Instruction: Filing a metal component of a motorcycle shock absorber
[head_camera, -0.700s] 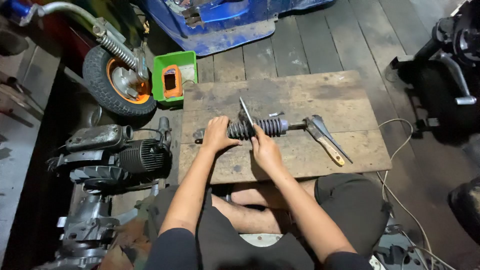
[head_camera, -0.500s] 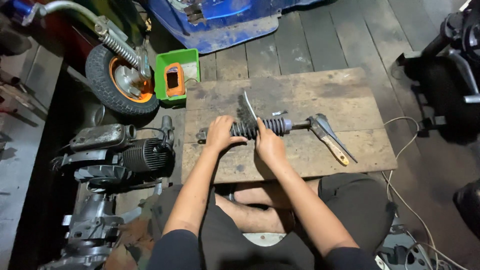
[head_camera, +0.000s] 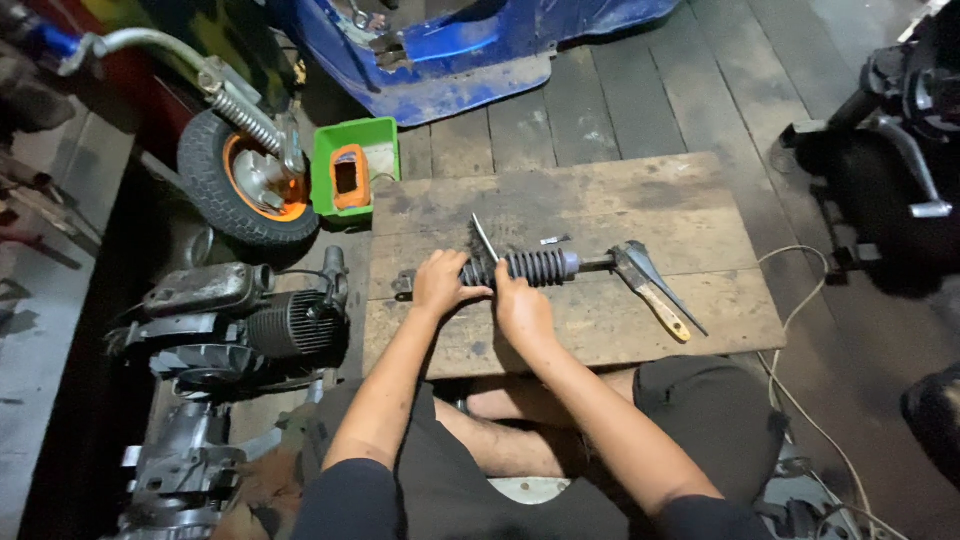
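Both hands rest on a black ribbed rubber boot (head_camera: 530, 267) fitted over a metal rod (head_camera: 590, 264) that lies lengthwise on a wooden board (head_camera: 600, 200).

1. Left hand (head_camera: 440, 285): closed around the left end of the boot, fingers wrapped over the top, knuckles facing the camera.
2. Right hand (head_camera: 522, 312): placed just beside the left hand, fingers curled up against the near side of the boot at its middle. Whether it grips fully around the boot cannot be told, since the fingertips are hidden.
3. Rod: the left end projects past the left hand as a small metal stub (head_camera: 404, 285) near the board's left edge. The right end runs out of the boot toward a hammer.
4. Thin metal blade (head_camera: 485, 238): stands tilted just behind the boot, above the left hand.
5. Hammer (head_camera: 655, 290): lies at the right end of the rod, its wooden handle pointing toward the board's near right corner.

Surroundings: the board sits on a dark plank floor (head_camera: 620, 100). An engine (head_camera: 255, 325) lies on the floor to the left of the board. Behind it stands a small wheel (head_camera: 245, 185) with an orange rim, and a green tray (head_camera: 352, 170) holding an orange meter (head_camera: 350, 178) sits at the board's far left corner. A blue body panel (head_camera: 470, 50) lies beyond the board.
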